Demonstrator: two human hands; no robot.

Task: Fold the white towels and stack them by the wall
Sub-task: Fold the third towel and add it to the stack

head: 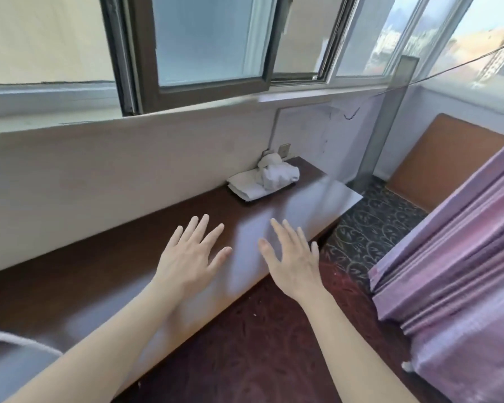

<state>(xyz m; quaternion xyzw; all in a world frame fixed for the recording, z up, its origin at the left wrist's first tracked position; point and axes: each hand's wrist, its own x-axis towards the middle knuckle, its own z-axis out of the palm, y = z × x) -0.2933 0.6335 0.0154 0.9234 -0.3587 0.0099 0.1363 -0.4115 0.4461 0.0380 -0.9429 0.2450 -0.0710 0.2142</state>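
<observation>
My left hand (191, 254) and right hand (291, 257) hover centre-frame, fingers spread, holding nothing. The white towels (262, 180) lie just above them by the wall (99, 175). The top one looks crumpled, soft and light, so I'd pinch its corners.

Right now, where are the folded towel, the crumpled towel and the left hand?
folded towel (245, 184): head view, flat top layer.
crumpled towel (279, 173): head view, middle of the bundle.
left hand (191, 254): head view, its back.

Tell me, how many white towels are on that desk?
2: a folded towel lying flat by the wall, and a crumpled towel on top of it. The folded layers may hide more.
</observation>
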